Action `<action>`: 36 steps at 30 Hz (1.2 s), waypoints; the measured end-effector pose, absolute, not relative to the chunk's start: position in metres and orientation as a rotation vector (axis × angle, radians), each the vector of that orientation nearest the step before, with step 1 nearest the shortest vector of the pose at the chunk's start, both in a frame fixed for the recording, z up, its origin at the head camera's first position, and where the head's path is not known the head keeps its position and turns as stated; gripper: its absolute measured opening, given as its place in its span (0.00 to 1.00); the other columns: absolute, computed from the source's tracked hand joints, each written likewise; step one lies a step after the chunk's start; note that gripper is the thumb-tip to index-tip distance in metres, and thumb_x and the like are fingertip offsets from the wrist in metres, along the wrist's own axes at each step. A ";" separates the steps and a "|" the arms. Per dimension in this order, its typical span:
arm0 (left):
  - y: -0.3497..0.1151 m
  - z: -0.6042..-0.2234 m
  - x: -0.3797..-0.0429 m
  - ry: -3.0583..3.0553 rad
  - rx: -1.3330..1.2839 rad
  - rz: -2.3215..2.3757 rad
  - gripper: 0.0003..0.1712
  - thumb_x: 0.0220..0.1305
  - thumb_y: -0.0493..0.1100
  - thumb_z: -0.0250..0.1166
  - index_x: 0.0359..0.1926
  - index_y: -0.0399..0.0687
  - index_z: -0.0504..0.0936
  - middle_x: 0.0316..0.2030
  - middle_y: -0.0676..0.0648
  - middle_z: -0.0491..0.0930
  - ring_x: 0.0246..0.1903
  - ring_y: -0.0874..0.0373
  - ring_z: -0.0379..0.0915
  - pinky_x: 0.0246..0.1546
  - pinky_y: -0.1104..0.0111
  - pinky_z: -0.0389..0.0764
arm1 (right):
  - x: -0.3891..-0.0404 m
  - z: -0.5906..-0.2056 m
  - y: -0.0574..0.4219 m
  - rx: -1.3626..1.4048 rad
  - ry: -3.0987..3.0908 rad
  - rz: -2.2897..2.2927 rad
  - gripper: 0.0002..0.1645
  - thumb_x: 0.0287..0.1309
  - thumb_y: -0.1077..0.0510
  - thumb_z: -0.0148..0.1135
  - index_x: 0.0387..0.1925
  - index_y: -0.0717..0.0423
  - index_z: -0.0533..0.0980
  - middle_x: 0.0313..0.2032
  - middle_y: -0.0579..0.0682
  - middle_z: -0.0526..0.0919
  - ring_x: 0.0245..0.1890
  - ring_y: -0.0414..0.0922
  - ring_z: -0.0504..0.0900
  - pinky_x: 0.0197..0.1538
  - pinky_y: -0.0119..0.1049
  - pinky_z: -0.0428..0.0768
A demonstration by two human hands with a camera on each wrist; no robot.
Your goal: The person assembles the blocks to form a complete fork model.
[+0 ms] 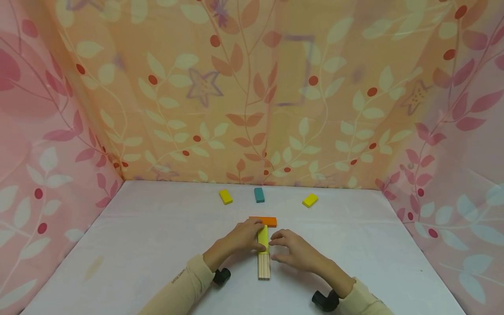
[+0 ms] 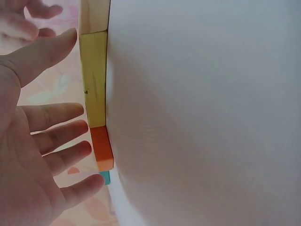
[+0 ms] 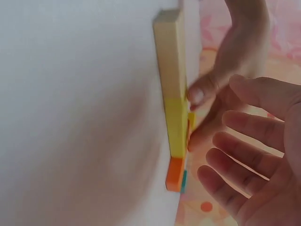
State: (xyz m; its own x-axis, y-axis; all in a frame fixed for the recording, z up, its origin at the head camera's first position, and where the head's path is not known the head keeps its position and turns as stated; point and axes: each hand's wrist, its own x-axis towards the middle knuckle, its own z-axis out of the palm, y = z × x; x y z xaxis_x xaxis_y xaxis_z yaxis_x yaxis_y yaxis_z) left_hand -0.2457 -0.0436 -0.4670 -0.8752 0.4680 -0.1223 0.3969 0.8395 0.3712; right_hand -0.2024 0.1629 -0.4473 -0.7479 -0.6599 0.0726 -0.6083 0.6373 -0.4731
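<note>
Three blocks are joined on the white table: a plain wooden block (image 1: 264, 267) nearest, then a yellow block (image 1: 263, 239) end to end with it, and an orange block (image 1: 270, 222) lying crosswise at the far end. My left hand (image 1: 247, 236) is over the yellow block's left side, fingers extended and thumb near the wooden joint; whether it touches cannot be told. In the left wrist view its fingers (image 2: 56, 136) are spread beside the row. To the right, my right hand (image 1: 296, 251) hovers apart from the blocks, fingers loosely bent around nothing.
Toward the back of the table (image 1: 157, 227) lie another yellow block (image 1: 225, 197), a teal block (image 1: 259, 195) and a further yellow block (image 1: 309, 200). Patterned cloth (image 1: 244, 87) walls in the back and both sides. Black devices (image 1: 325, 301) sit at the wrists.
</note>
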 end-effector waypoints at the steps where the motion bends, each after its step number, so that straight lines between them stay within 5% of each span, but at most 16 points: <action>1: -0.044 -0.467 -0.245 2.806 0.670 0.503 0.42 0.50 0.60 0.74 0.62 0.45 0.76 0.64 0.46 0.72 0.62 0.51 0.68 0.65 0.52 0.69 | -0.205 -0.446 0.164 -1.048 2.745 -0.749 0.20 0.58 0.51 0.68 0.50 0.55 0.82 0.51 0.46 0.79 0.53 0.45 0.77 0.58 0.46 0.79; 36: -0.042 -0.465 -0.236 2.782 0.769 0.375 0.46 0.51 0.63 0.72 0.68 0.49 0.70 0.70 0.49 0.66 0.70 0.54 0.59 0.69 0.49 0.62 | -0.302 -0.429 0.221 -0.761 2.976 -0.821 0.19 0.58 0.57 0.67 0.48 0.66 0.81 0.46 0.58 0.82 0.49 0.59 0.79 0.52 0.53 0.79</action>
